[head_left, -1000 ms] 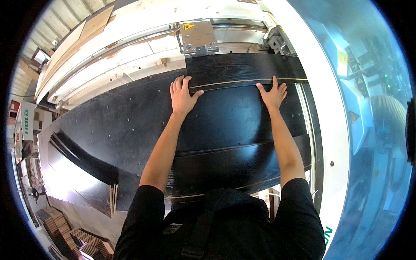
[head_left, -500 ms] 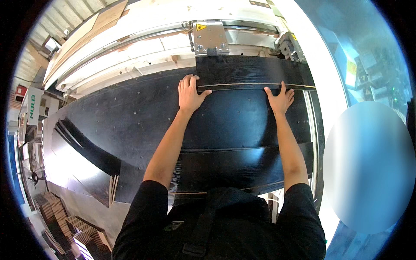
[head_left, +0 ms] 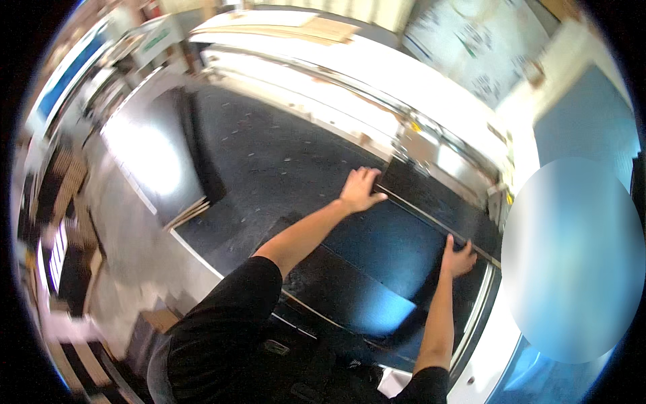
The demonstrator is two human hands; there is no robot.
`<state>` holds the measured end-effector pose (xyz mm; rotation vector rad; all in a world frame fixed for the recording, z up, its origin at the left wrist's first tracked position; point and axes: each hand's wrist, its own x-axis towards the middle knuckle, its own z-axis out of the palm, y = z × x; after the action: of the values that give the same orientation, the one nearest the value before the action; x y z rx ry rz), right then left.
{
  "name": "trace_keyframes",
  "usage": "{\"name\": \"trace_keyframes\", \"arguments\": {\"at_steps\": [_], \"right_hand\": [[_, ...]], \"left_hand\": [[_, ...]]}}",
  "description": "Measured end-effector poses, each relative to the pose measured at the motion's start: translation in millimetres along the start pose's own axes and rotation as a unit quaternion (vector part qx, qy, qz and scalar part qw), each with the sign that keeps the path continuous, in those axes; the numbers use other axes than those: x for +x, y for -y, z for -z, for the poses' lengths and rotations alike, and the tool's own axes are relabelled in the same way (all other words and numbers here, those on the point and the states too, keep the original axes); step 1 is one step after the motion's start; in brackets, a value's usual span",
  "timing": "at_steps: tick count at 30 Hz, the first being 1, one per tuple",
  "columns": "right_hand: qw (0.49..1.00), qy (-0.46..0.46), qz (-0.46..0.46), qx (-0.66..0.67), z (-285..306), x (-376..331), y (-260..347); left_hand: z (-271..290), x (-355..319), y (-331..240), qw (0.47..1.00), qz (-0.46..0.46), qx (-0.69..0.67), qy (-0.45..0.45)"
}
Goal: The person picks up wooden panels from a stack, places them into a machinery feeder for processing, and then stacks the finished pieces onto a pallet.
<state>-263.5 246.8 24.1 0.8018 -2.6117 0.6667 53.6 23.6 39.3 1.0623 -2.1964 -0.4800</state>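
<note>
A black panel (head_left: pixel 441 202) with a pale cut edge lies on larger black boards below the machine's metal head. At the panel's left corner, my left hand (head_left: pixel 361 191) rests with thumb spread away from the fingers. Against the near edge, toward its right end, is my right hand (head_left: pixel 460 260), thumb and fingers apart. Neither hand is wrapped round anything. Nearer my body, a second black panel (head_left: pixel 336 286) lies on the glossy black board (head_left: pixel 393 236). Motion blur softens the fingertips.
A silver machine head (head_left: pixel 418 148) sits on a rail across the far side. To the left lies a stack of glossy dark sheets (head_left: pixel 151 158). Slotted brown pieces (head_left: pixel 60 175) stand at far left. Wooden boards (head_left: pixel 323 28) lie beyond the machine. A white frame (head_left: pixel 479 323) runs along the right.
My view has swung left, so the bed and machine now appear slanted. Both hands stay at the far panel's edge. No clear shift of the panel relative to the boards shows.
</note>
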Motion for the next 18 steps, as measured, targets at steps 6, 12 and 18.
{"name": "trace_keyframes", "arguments": {"at_steps": [6,12,18], "right_hand": [[0.905,0.098,0.101,0.401,19.4,-44.2,-0.3],[0.592,0.585,0.314,0.458,220.3,-260.2,206.8],[0.399,0.799,0.405,0.195,210.0,-422.4,327.2]], "left_hand": [[212.6,-108.1,-68.6,0.888,-0.077,-0.403,0.206],[421.3,-315.8,-106.0,0.830,-0.132,-0.495,0.220],[535.8,-467.3,-120.6,0.856,-0.214,-0.463,0.087]]}}
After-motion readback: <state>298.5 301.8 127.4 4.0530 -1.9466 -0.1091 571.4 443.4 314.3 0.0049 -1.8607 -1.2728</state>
